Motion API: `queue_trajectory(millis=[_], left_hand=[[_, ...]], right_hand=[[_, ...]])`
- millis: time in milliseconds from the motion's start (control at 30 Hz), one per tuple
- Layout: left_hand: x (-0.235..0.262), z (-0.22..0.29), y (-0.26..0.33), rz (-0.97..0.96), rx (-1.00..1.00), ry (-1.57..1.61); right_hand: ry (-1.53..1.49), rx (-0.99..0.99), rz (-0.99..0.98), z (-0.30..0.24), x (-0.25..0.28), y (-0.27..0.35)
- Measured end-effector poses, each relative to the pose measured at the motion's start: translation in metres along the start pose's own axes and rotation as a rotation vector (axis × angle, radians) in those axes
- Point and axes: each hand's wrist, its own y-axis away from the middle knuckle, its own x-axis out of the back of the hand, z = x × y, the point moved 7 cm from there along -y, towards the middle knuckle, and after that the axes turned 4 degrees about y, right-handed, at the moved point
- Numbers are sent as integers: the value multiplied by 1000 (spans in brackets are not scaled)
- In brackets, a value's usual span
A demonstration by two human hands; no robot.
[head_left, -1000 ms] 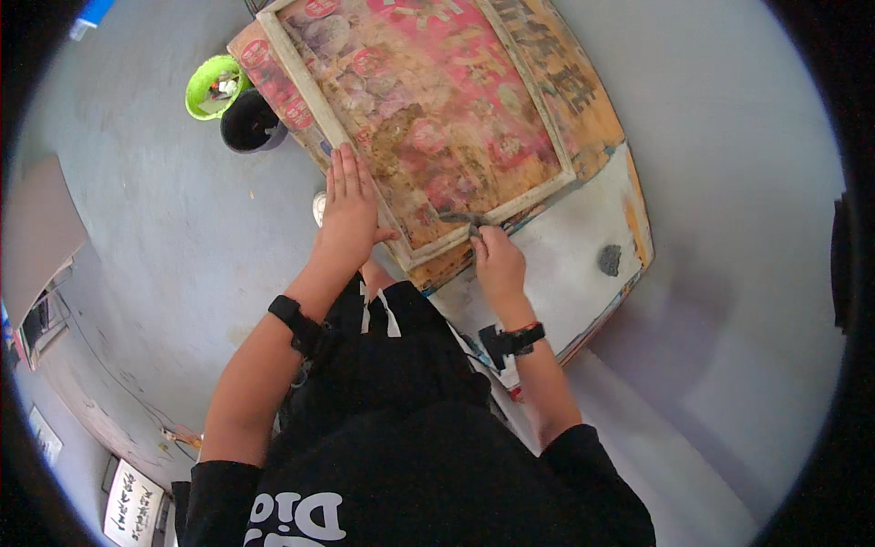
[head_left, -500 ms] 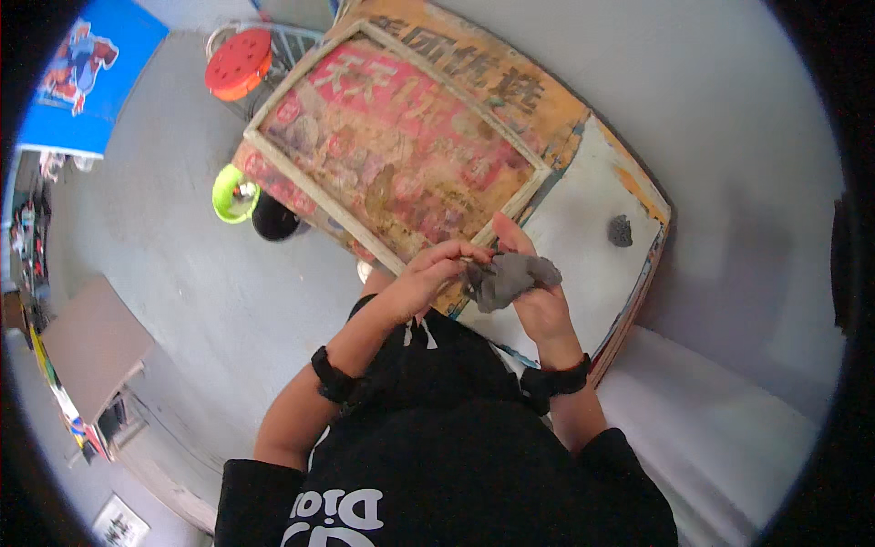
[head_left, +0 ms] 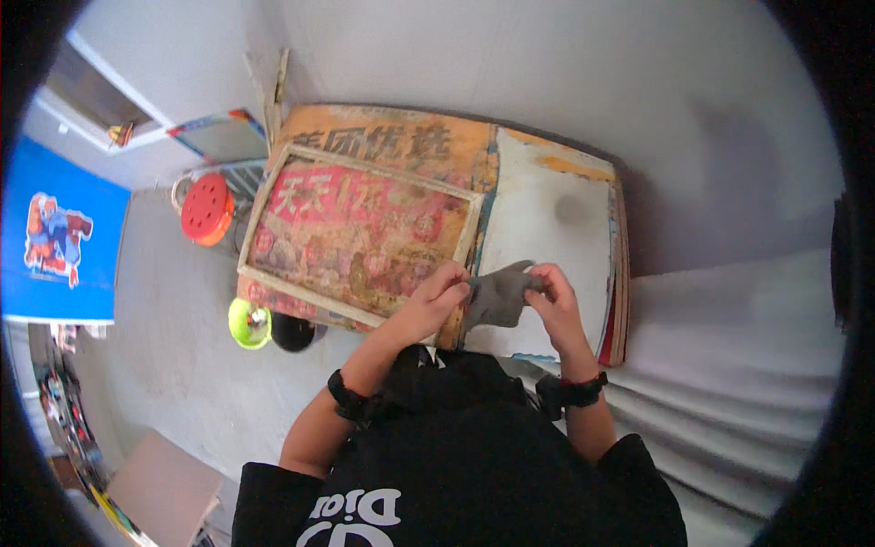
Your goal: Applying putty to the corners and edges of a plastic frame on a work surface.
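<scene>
Between my two hands hangs a soft grey piece [head_left: 495,297], drawn out flatter, with an uneven edge; whether it is cloth or clay I cannot tell. My left hand [head_left: 436,301] pinches its left end, just over the near right corner of a wooden frame [head_left: 365,165]. The right-hand end is gripped in the bent fingers of my right hand [head_left: 556,305], above a white board [head_left: 533,242]. Farther back on that board shows a blurred dark grey round patch [head_left: 572,210].
The frame lies on worn, printed cardboard [head_left: 447,137] covering the work surface. A red round stool [head_left: 208,208], a lime-green bucket [head_left: 244,325] and a black bucket [head_left: 293,334] stand at its left. A wall runs along the far side, grey folded sheeting [head_left: 693,401] at the right.
The view has turned, so the work surface sits straighter. My right hand, earlier palm-up under the bunched grey piece, now grips its end from the right, and the piece is spread between both hands.
</scene>
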Motion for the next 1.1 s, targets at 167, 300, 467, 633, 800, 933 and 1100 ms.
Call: queue_trajectory(millis=[167,300,467,633,800,933,1100], left_hand=[[-7,25,6,-124,90,78],[-13,48,21,-326,80,246],[-2,68,34,-251,-66,-131],[5,61,45,-272,-100,-167],[0,50,49,-283,-48,-286],[-2,35,43,-309,44,-363],[-15,23,45,-393,-136,-541]], right_hand=[[323,48,412,-31,-1,27],[404,237,264,-79,-57,58],[378,143,301,-72,-93,78],[405,26,465,-42,-96,100],[-489,-55,535,-2,-100,111],[-916,-70,455,-11,-122,110],[-1055,13,588,12,-121,117]])
